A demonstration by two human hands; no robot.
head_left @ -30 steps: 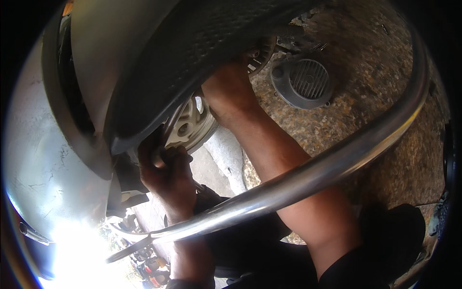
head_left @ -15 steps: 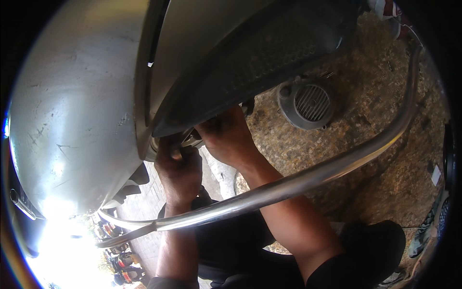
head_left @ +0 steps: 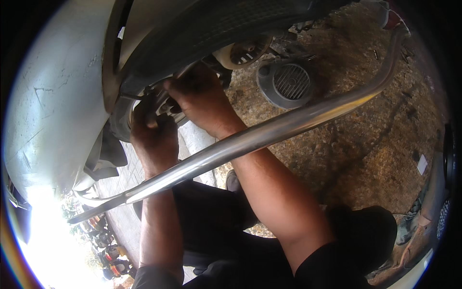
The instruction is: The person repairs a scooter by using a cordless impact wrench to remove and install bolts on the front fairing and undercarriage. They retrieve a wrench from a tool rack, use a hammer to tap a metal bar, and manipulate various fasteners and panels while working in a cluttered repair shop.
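Note:
Both hands are up under the black footboard [head_left: 192,36] of a scooter, beside its wheel [head_left: 122,118]. My left hand [head_left: 155,137] is closed at the wheel's edge, its thumb bent against the curled fingers. Close by on its right, my right hand [head_left: 204,101] is bent inward with the fingers curled near the wheel's middle. Whatever the fingers grip is hidden by shadow and by the hands themselves. A shiny metal guard bar [head_left: 231,144] crosses in front of both forearms.
The scooter's scratched silver body panel [head_left: 57,96] fills the left. Right of my hands is an exposed round fan [head_left: 248,50]. A grey slotted cover [head_left: 291,82] lies on the rough stained ground [head_left: 308,164]. Several parked motorbikes [head_left: 113,253] stand at the lower left.
The view has shifted, so the scooter, bar and hands sit farther left and higher. More of the wheel and the fan now shows. Both hands stay closed at the wheel.

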